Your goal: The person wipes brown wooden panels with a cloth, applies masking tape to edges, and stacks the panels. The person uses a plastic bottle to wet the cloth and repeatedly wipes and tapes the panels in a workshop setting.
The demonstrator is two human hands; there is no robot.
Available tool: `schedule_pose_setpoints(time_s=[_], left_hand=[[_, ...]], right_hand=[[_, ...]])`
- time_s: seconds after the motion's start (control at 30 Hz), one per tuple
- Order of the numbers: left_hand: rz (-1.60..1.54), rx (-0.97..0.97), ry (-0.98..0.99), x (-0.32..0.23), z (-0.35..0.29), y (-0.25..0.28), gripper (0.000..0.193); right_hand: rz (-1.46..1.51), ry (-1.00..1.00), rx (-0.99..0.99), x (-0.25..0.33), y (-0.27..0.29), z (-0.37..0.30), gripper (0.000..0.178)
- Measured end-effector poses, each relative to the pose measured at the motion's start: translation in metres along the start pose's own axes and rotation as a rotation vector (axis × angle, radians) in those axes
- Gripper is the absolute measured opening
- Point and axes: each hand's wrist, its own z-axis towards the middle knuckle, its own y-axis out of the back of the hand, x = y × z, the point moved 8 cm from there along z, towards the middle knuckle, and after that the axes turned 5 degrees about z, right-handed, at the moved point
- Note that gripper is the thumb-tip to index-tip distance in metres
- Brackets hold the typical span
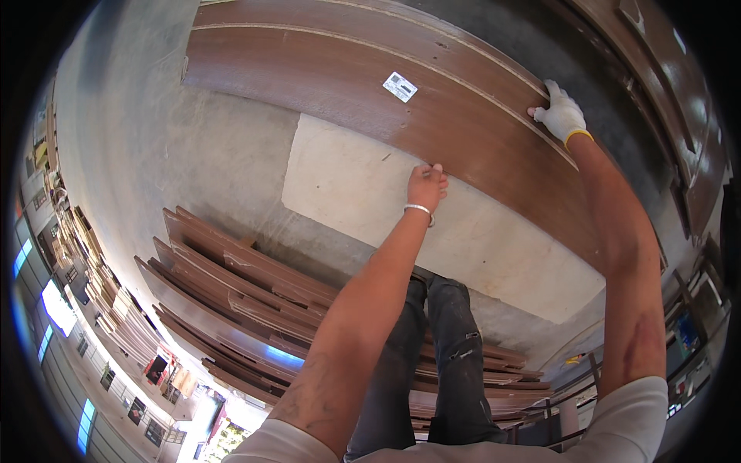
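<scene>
A long brown wooden board [324,85] with a white label [400,87] lies lengthwise in front of me, a pale raised strip running along it. My left hand [428,185], bare with a bracelet at the wrist, is closed at the board's near edge; its curled fingers partly hide the contact. Over the far edge, toward the right, my right hand [562,116] in a white glove with a yellow cuff is wrapped, its thumb on the near side. A pale flat sheet [363,174] on the floor shows below the board.
Several brown boards [231,270] are piled behind my legs [448,332]. More brown boards [671,85] stand at the far right. Grey concrete floor [147,100] stretches off to the left, with stacked lumber [93,262] along the far left side.
</scene>
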Motion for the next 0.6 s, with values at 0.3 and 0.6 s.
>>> schedule_pose_setpoints(time_s=[0.3,0.6], left_hand=[[0.122,0.013,0.014,-0.030,0.017,-0.004,0.040],[0.417,-0.036,-0.231,-0.011,0.054,0.011,0.026]], right_hand=[[0.016,0.013,-0.010,0.001,0.003,-0.003,0.085],[-0.125,-0.055,-0.097,-0.005,-0.012,-0.002,0.085]])
